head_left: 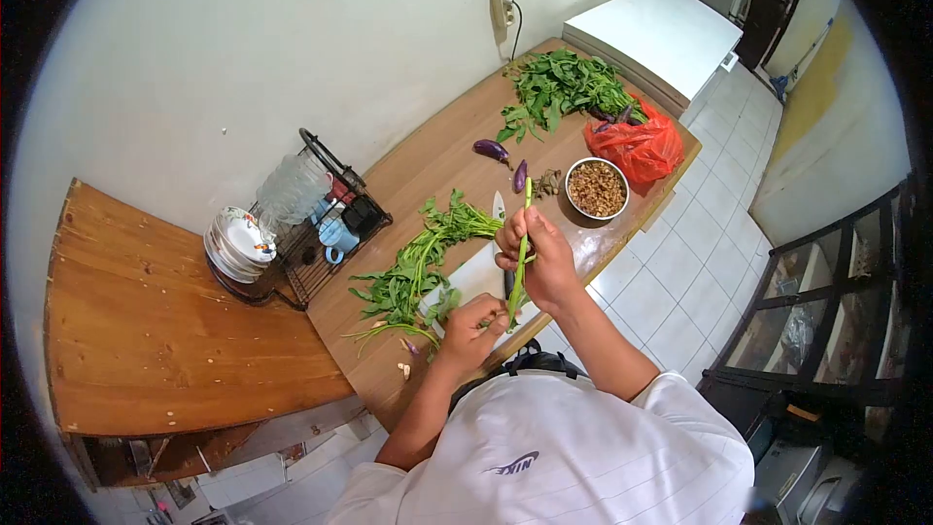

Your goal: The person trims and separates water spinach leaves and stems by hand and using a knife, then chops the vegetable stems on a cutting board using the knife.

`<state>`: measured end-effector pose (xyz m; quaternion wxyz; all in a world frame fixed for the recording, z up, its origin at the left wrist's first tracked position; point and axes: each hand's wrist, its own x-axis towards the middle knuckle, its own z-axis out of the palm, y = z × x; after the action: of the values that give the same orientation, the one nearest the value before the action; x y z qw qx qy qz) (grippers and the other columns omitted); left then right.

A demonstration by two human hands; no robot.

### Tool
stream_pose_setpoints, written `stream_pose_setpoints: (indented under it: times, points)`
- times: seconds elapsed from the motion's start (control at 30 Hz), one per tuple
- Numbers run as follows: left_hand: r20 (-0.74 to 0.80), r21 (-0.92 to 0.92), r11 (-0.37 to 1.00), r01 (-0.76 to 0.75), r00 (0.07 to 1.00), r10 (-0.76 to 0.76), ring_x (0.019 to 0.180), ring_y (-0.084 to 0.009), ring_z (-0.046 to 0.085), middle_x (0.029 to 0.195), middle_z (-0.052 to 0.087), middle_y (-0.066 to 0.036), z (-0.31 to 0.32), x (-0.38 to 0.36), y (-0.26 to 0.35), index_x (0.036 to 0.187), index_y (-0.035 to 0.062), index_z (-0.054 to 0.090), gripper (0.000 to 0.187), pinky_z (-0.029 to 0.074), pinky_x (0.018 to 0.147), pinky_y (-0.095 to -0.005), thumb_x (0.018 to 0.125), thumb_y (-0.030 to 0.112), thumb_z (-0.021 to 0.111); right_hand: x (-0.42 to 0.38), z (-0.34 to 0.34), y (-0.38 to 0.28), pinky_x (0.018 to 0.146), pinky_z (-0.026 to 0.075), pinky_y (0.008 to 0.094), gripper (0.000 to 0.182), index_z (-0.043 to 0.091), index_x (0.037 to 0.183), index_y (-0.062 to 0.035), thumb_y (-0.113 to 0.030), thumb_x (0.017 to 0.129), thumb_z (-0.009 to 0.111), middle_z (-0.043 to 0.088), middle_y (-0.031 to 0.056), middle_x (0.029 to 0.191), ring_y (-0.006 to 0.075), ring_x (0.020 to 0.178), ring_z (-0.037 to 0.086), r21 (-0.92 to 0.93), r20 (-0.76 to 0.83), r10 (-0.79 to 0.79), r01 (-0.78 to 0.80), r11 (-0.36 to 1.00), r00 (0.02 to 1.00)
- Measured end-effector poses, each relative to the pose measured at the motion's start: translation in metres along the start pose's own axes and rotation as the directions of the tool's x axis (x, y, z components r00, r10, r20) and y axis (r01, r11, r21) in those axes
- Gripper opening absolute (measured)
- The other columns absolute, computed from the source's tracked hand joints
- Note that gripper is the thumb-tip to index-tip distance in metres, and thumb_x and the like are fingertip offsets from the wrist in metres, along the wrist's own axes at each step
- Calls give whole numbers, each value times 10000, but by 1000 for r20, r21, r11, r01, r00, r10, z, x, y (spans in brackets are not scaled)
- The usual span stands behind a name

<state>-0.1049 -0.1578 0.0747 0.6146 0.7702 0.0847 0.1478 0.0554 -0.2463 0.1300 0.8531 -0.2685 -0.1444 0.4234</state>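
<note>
My right hand (541, 251) is closed around a long green vegetable stem (520, 277), which stands nearly upright over the table's front edge. At the stem's lower, leafy end, the fingers of my left hand (473, 332) are pinched together. Behind my hands lies a white cutting board (481, 277), partly covered by them. A knife (499, 205) rests there, its blade tip showing past my right hand and its dark handle partly hidden. To the left spreads a pile of leafy green stems (420, 258), reaching onto the board.
Farther back are purple eggplants (492, 150), a bowl of brown chopped pieces (597, 188), a red plastic bag (641, 148) and a leafy bunch (569, 87). A dish rack (311, 243) with cups and stacked plates (238, 243) stands left. A white chest (656, 34) adjoins the table's far end.
</note>
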Motion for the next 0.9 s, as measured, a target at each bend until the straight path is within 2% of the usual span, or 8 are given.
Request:
stream_pose_setpoints:
  times: [0.17, 0.4, 0.5, 0.63, 0.7, 0.73, 0.8, 0.9]
  points:
    - [93, 208, 931, -299, 954, 285, 679, -292, 496, 695, 504, -133, -9, -1, 13, 817, 1, 626, 165, 406, 621, -373, 914, 132, 647, -3, 1, 11, 573, 318, 258, 362, 435, 822, -146, -422, 1056, 455, 355, -21, 716, 113, 663, 343, -73, -16, 9, -10, 997, 1000]
    - [-25, 294, 931, -217, 972, 235, 687, -280, 511, 715, 518, -129, -40, -39, -39, 814, 4, 595, 171, 425, 637, -388, 929, 127, 626, -2, -29, -2, 534, 292, 231, 358, 413, 807, -179, -427, 1063, 439, 321, -60, 705, 82, 634, 325, -75, -408, -257, 248, 966, 876]
    - [-153, 58, 927, 370, 921, -358, 691, -200, 592, 800, 622, -106, -43, -41, -90, 959, 30, 670, 189, 490, 686, -353, 997, 171, 550, -13, -30, -11, 531, 285, 236, 361, 407, 802, -179, -421, 1070, 425, 299, -52, 702, 82, 628, 305, -93, -349, -228, 209, 973, 909]
    - [-27, 149, 875, 461, 886, -463, 673, -223, 649, 774, 649, -104, -47, -20, -155, 1057, 64, 713, 203, 519, 661, -378, 973, 194, 582, -25, -23, 12, 535, 285, 245, 348, 414, 808, -176, -411, 1064, 439, 310, -44, 707, 92, 631, 304, -152, -352, -145, 97, 984, 925]
    - [68, 281, 697, 660, 711, -700, 692, -278, 699, 746, 686, -122, -48, -11, -179, 1066, 89, 748, 222, 543, 660, -406, 931, 226, 634, -31, -23, 32, 539, 288, 252, 340, 420, 812, -171, -408, 1055, 455, 328, -42, 706, 100, 637, 314, -157, -386, -86, 26, 987, 919]
    - [76, 281, 701, 655, 713, -697, 692, -278, 699, 746, 686, -122, -47, -12, -194, 1066, 89, 748, 222, 543, 660, -406, 931, 226, 634, -33, -22, 40, 539, 288, 252, 339, 422, 812, -168, -400, 1056, 453, 325, -41, 701, 102, 636, 314, -143, -397, -61, 4, 990, 916]
    - [10, 431, 808, 401, 894, -448, 761, -323, 714, 748, 713, -151, -49, -15, -215, 1001, 94, 770, 209, 556, 710, -416, 877, 239, 686, -41, -18, 53, 542, 299, 256, 335, 425, 814, -163, -391, 1058, 451, 336, -39, 701, 104, 638, 330, -170, -384, -39, -29, 985, 923]
    - [62, 518, 811, 271, 934, -352, 809, -340, 700, 854, 727, -154, -58, -15, -230, 1008, 121, 782, 203, 557, 767, -411, 846, 224, 717, -47, -17, 68, 551, 318, 262, 335, 432, 816, -155, -383, 1061, 448, 353, -34, 704, 106, 643, 350, -219, -402, -33, -62, 974, 915]
